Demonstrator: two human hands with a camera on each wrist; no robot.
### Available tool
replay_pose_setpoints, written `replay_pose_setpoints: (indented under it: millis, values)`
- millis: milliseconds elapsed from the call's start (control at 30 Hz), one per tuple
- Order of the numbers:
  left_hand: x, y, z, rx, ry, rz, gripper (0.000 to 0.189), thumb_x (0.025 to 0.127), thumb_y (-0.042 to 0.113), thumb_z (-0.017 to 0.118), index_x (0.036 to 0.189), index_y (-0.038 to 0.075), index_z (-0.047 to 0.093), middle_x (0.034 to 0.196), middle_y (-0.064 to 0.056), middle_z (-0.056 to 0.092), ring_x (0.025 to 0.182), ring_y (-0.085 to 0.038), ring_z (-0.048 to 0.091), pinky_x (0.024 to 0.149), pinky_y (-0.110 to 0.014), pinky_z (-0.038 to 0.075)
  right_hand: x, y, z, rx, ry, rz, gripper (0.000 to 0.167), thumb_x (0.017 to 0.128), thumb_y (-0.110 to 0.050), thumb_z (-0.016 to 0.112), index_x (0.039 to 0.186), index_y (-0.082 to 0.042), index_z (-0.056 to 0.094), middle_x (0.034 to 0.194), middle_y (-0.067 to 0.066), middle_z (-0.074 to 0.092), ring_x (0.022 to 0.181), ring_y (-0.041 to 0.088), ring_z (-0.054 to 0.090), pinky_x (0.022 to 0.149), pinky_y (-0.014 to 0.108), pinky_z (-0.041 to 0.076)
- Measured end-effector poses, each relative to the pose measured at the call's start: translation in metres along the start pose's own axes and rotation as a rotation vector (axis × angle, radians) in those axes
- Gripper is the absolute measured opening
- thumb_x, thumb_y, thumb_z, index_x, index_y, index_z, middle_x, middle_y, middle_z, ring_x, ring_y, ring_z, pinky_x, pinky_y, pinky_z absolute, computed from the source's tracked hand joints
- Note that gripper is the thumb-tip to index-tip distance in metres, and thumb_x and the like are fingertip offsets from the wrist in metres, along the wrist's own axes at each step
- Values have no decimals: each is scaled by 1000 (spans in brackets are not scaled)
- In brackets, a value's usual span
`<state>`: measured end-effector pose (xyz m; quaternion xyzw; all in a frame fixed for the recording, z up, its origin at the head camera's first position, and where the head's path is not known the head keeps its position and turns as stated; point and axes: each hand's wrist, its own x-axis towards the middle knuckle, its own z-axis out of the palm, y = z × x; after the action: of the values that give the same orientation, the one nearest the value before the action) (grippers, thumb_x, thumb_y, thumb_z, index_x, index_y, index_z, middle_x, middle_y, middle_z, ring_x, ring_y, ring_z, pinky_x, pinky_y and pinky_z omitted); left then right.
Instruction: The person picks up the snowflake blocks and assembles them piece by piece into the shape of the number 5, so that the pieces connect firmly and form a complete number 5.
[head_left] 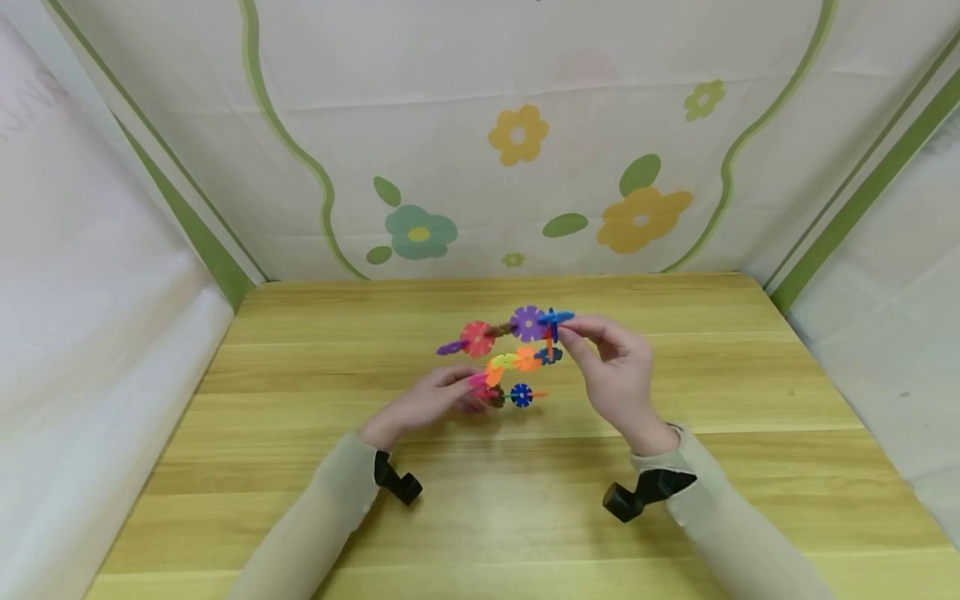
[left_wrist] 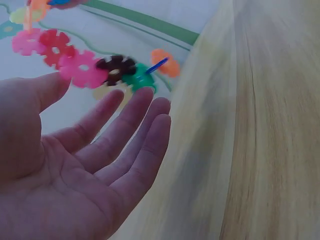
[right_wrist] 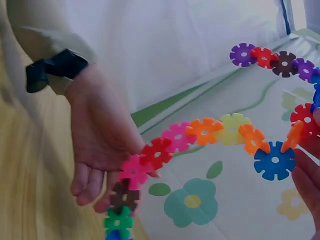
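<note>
A chain of colourful notched plastic discs (right_wrist: 204, 131), slotted edge to edge, hangs above the table in two strands. Near its blue discs (head_left: 553, 321), my right hand (head_left: 617, 375) pinches it between thumb and fingers. One strand runs left through a purple disc (head_left: 528, 323) and a red disc (head_left: 477, 338). Its other strand curves down through orange, yellow, pink and brown pieces to a dark blue disc (head_left: 521, 395). My left hand (left_wrist: 95, 165) has loosely extended fingers, palm up, right by the pink disc (left_wrist: 83, 69) and the green disc (left_wrist: 140, 79).
The wooden table (head_left: 495, 517) spreads under both hands. White cloth (head_left: 450, 50) printed with flowers and green lines rises behind it, and more white cloth (head_left: 82, 275) stands at the sides. Black wrist cameras (head_left: 397, 479) sit on both sleeves.
</note>
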<state>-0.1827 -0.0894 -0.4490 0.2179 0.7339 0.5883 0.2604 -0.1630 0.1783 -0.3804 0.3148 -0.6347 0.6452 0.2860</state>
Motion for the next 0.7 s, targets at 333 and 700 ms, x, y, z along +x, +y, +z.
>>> replay_pose_setpoints:
  millis: [333, 700]
  values:
    - [-3, 19, 9, 60, 121, 120, 40, 110, 36, 47, 135, 8, 62, 126, -6, 66, 114, -26, 63, 100, -51, 49, 11, 11, -8, -16, 1, 198, 10, 97, 6, 65, 103, 8, 73, 94, 1, 75, 82, 14, 71, 76, 26, 57]
    - [1, 46, 20, -155, -154, 217, 56, 112, 42, 35, 144, 0, 52, 130, -19, 65, 124, -34, 60, 114, -48, 35, 15, 10, -3, 148, -71, 272, 16, 97, -26, 70, 105, -14, 77, 96, 4, 75, 86, 16, 71, 82, 31, 58]
